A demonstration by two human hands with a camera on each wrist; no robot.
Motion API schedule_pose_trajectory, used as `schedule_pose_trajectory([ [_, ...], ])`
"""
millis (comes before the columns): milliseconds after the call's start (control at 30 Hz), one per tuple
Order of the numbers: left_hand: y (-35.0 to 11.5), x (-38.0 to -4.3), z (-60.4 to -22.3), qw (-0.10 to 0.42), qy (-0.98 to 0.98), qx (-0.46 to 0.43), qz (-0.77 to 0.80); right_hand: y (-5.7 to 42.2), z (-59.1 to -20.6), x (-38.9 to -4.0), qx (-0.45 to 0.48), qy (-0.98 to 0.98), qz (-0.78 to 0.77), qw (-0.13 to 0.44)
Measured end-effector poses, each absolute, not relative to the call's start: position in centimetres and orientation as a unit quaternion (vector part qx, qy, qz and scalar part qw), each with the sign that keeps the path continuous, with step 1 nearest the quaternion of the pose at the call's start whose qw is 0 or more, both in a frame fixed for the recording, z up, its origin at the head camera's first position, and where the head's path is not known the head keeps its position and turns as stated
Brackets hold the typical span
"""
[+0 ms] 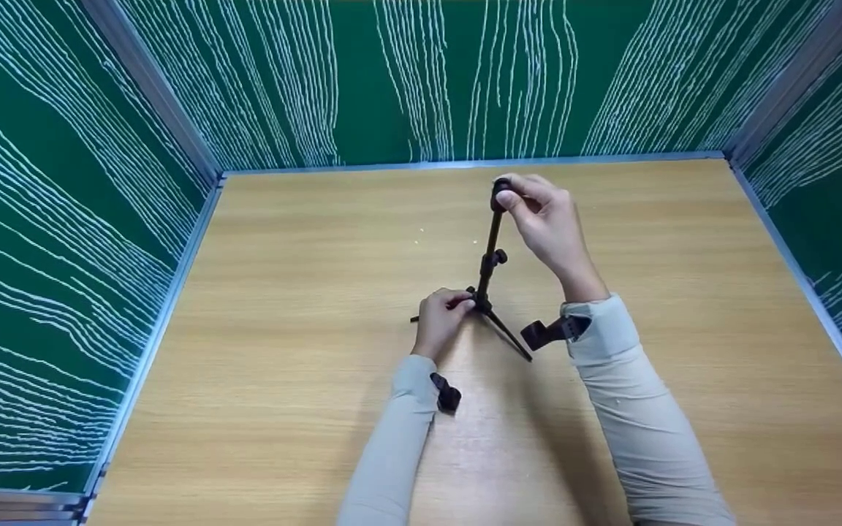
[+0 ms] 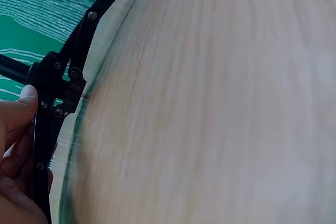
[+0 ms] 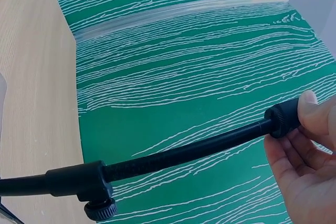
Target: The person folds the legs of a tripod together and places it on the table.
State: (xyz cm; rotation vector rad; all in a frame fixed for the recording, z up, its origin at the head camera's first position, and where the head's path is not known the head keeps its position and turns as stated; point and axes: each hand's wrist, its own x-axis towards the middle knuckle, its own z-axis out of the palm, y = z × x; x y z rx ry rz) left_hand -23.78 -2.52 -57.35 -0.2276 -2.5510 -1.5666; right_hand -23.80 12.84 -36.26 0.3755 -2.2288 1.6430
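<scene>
A small black tripod stand (image 1: 488,269) stands on the wooden table, its pole leaning slightly to the right at the top. My right hand (image 1: 549,223) pinches the knob-like head (image 3: 283,118) at the top of the pole between thumb and fingers. Lower down, my left hand (image 1: 441,319) grips one of the hinged legs (image 2: 43,150) close to the hub (image 2: 51,77). Another leg (image 1: 510,336) points toward the front right. Midway up the pole sits a clamp with a knurled side screw (image 3: 101,209).
The wooden table (image 1: 282,256) is bounded by green panels (image 1: 362,80) with white wavy lines at the back and both sides. A few tiny white specks (image 1: 422,231) lie on the table behind the stand. Black wrist mounts (image 1: 552,332) sit at both sleeves.
</scene>
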Motion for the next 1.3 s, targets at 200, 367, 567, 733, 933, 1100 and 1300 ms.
schedule_pose_trajectory([
  [200,-2.62,-23.80,-57.34,0.061,-0.845,-0.069,-0.526,13.06,-36.19,-24.05,0.138,-0.787,0.581,0.152],
  [367,-2.77,-23.79,-57.34,0.057,-0.845,-0.070,-0.526,13.01,-36.30,-24.17,0.143,-0.777,0.594,0.153],
  [567,-2.79,-23.83,-57.35,0.057,-0.848,-0.071,-0.523,12.86,-36.49,-24.11,0.138,-0.775,0.593,0.169],
  [733,-2.74,-23.86,-57.31,0.051,-0.847,-0.066,-0.525,12.76,-36.60,-24.08,0.136,-0.770,0.598,0.174],
  [933,-2.63,-23.80,-57.24,0.051,-0.846,-0.062,-0.527,12.75,-36.67,-24.01,0.132,-0.766,0.606,0.170],
  [1100,-2.48,-23.76,-57.15,0.049,-0.843,-0.060,-0.532,12.85,-36.68,-24.00,0.129,-0.771,0.600,0.169],
  [1300,-2.48,-23.72,-57.21,0.052,-0.843,-0.062,-0.531,12.89,-36.70,-23.99,0.134,-0.773,0.595,0.176],
])
